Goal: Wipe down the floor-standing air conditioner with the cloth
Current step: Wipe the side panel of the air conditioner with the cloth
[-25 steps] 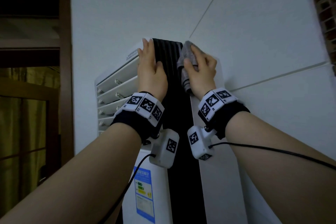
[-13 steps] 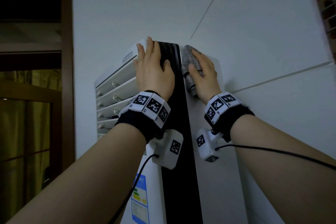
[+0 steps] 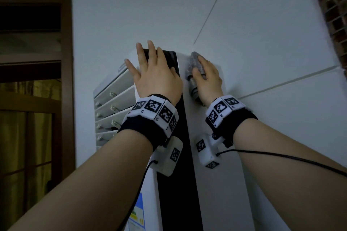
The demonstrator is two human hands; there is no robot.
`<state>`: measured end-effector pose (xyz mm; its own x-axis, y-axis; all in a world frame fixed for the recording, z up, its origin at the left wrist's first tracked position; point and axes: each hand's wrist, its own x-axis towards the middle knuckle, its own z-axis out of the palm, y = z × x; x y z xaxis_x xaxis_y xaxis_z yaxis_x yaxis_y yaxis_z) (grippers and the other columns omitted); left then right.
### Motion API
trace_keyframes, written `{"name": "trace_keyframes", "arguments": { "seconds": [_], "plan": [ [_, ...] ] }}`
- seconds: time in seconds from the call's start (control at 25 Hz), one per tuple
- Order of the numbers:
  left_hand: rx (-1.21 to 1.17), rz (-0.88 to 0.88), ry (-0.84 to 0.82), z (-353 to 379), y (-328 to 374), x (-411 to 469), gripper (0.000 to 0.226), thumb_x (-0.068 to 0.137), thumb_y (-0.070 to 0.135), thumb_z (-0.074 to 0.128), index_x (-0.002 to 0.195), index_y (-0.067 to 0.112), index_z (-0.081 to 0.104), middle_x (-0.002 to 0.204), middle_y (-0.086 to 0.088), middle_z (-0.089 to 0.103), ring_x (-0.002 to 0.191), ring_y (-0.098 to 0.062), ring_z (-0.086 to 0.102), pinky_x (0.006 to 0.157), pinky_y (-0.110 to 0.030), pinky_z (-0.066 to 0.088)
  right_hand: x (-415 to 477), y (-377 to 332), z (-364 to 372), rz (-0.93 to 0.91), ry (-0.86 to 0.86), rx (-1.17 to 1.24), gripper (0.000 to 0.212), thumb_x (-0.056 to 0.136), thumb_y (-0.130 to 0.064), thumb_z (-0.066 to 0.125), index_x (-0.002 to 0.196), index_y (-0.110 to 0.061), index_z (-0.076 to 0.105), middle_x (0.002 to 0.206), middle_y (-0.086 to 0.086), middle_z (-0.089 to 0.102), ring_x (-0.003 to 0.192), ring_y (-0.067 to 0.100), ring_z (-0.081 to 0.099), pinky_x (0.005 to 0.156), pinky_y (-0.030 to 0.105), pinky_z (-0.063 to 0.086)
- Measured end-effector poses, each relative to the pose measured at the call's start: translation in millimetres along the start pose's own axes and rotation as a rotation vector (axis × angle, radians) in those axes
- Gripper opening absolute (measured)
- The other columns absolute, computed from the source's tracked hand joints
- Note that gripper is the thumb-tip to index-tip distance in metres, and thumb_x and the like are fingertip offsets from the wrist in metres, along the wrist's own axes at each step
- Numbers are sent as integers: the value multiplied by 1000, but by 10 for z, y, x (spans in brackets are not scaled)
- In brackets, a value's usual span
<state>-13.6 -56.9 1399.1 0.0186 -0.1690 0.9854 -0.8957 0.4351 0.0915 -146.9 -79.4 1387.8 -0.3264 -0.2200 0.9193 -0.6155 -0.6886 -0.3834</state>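
Because the air conditioner (image 3: pixel 189 118) stood tall and narrow, the left hand (image 3: pixel 155 77) lay flat on its top front corner, fingers straight and spread and holding nothing, which I judged to be a brace against the push of wiping. The right hand (image 3: pixel 207 78) clasped the bunched grey cloth (image 3: pixel 193 65), thumb hooked round it, and pressed it to the white side face just under the top edge, beside the black strip (image 3: pixel 176 184) and near the wall (image 3: pixel 262 43). That hand covered much of the cloth, so how much of it met the surface could not be told. The unit's base was cut off below, its label (image 3: pixel 138 212) was unreadable, and the dim light hid any dust.
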Motion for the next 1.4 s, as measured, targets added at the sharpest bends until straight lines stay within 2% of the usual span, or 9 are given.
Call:
{"name": "trace_keyframes", "arguments": {
  "seconds": [0.16,0.32,0.4,0.64,0.76,0.84,1.08,1.24,1.4],
  "plan": [
    [-28,-1,-42,-11,135,69,56,97,27,33,150,12,19,160,-3,4,146,-25,-12,109,-52,-20,-31,55,-50,-181,-43,99,39,93,-13,55,132,-12,50,138,6,46,123,8,38,112,24,24],
    [-44,3,-30,55,235,110,56,98,27,32,150,13,19,160,-2,7,146,-24,-10,111,-51,-19,73,124,-104,-90,-41,58,42,95,-16,52,136,-13,46,141,5,43,131,17,38,114,33,25],
    [-22,11,12,112,240,102,55,98,27,32,150,14,20,160,-1,10,147,-23,-9,112,-49,-18,65,131,-109,-110,-50,58,41,95,-16,53,135,-14,47,141,5,44,129,14,38,114,31,26],
    [49,73,62,215,207,130,54,99,27,29,150,13,20,160,-1,11,147,-22,-6,113,-45,-17,22,198,-118,-175,-68,102,39,94,-14,55,132,-12,50,139,6,44,120,3,36,102,2,21],
    [71,76,50,221,212,132,53,99,26,29,150,14,21,160,0,11,147,-22,-5,114,-46,-15,86,206,-81,-23,-16,50,43,96,-23,51,139,-19,44,147,4,36,135,18,32,115,31,22],
    [54,59,41,216,228,134,52,99,26,29,150,14,22,159,1,12,147,-20,-4,114,-46,-15,84,225,-76,-61,-51,52,43,95,-23,52,138,-21,45,147,3,35,137,22,29,115,39,21],
    [-66,5,19,158,268,223,46,99,24,31,143,14,37,156,3,25,147,-17,1,113,-47,-16,95,338,-143,-57,-78,81,44,94,-22,54,137,-19,46,149,5,33,139,20,27,117,38,18],
    [-134,-62,41,161,334,295,36,98,22,31,122,10,56,149,4,39,147,-19,5,112,-49,-18,108,339,-144,-113,-86,84,43,95,-22,53,136,-15,47,146,6,38,136,20,32,115,39,24],
    [-39,-20,118,238,337,255,43,96,22,30,133,15,51,148,5,41,147,-21,4,111,-50,-19,101,378,-140,-170,-150,123,39,95,-22,53,134,-21,49,148,8,34,138,19,30,117,39,22]
  ]
}}
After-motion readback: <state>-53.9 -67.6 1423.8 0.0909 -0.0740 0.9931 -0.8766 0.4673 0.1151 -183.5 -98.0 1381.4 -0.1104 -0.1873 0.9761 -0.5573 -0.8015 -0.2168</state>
